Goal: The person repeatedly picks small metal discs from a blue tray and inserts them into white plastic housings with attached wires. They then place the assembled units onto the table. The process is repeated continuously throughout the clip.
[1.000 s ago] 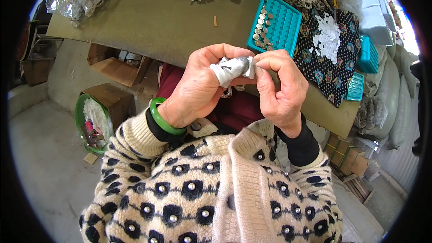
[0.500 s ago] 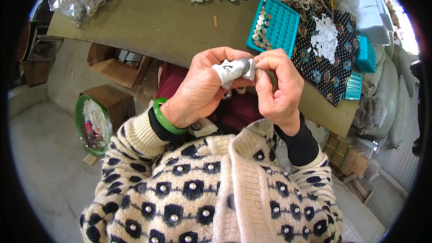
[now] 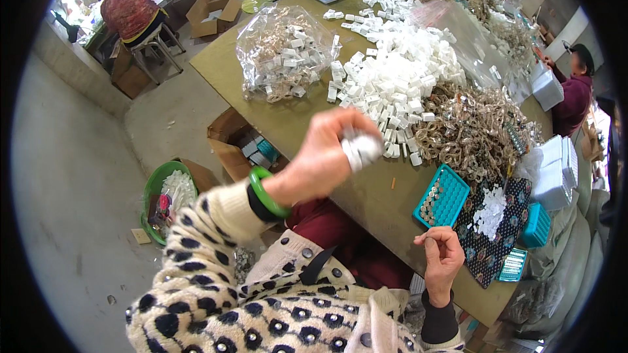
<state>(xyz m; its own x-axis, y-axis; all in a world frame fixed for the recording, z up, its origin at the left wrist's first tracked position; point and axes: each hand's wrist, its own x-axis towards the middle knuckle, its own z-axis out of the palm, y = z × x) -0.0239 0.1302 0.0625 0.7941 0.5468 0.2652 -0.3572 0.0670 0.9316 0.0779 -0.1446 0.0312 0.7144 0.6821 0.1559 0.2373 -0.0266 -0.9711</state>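
The left hand (image 3: 324, 157) is raised out in front of the chest, above the near edge of the desk (image 3: 261, 91), with the forearm stretched up and away from the body and a green bangle (image 3: 265, 193) on the wrist. Its grip is clenched around a small white piece (image 3: 362, 149), which looks blurred, so its exact shape cannot be told. The right hand (image 3: 441, 255) is low at the desk's near edge, just below the teal tray (image 3: 441, 196), its fingers curled loosely inward with thumb and forefinger tips pinched together; whether anything tiny lies between them cannot be told.

A second ago and half a second ago both hands were together in front of the chest, both gripping the white piece between them. Now they are well apart: the left has carried the piece up and outward alone, and the right has let go of it and dropped toward the tray. The head view has also tilted up, so that more of the desk shows.

Beyond the left hand lies a heap of small white blocks (image 3: 392, 78), with a clear bag (image 3: 284, 52) of similar pieces to its left and a tangle of pale metal chain links (image 3: 474, 131) to its right. A dark patterned cloth (image 3: 497, 229) carrying white bits lies beside the tray.
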